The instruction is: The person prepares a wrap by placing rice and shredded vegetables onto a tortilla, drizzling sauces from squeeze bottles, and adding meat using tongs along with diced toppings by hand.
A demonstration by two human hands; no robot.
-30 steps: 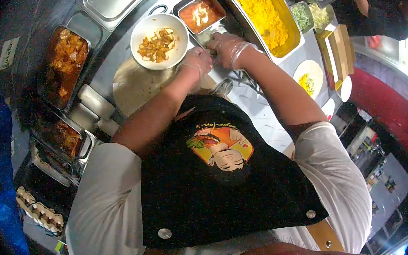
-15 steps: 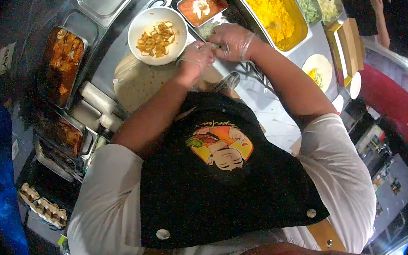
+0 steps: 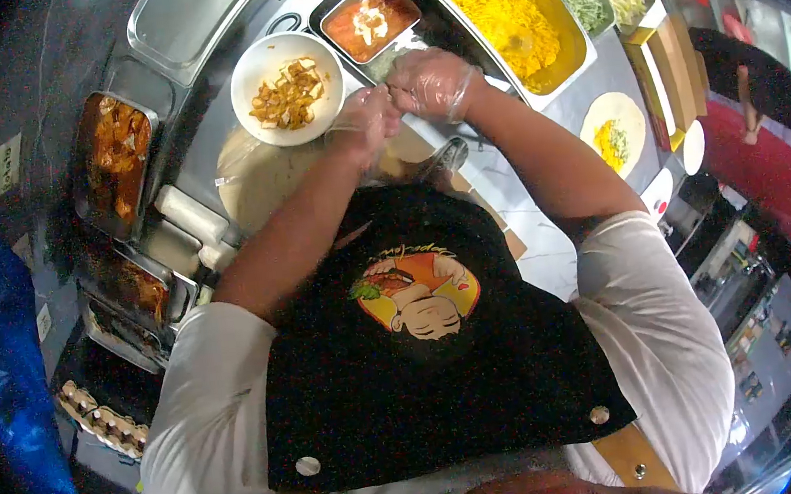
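Note:
My left hand (image 3: 365, 123) and my right hand (image 3: 434, 85), both in clear plastic gloves, meet in front of the orange-red sauce tray. Their fingers are closed and touching; whatever they pinch is hidden. Just left of them sits a white bowl (image 3: 333, 88) of browned, diced pieces. Under the bowl and my left forearm lies a stack of flatbreads (image 3: 254, 180), partly covered. The sauce tray (image 3: 370, 20) has a white dollop in it. Beside my right hand some pale chopped food (image 3: 383, 65) shows in part.
A long metal pan (image 3: 546, 77) of yellow food stands at the upper right, with shredded greens (image 3: 585, 3) beyond. A filled flatbread (image 3: 628, 116) lies on the right counter. Meat trays (image 3: 121, 160) and an egg carton (image 3: 100, 420) are at left. Another person (image 3: 753, 74) is at far right.
The view has shifted slightly, so the bowl and pans appear a little further left. My hands stay together, fingers closed. The person at far right has changed position.

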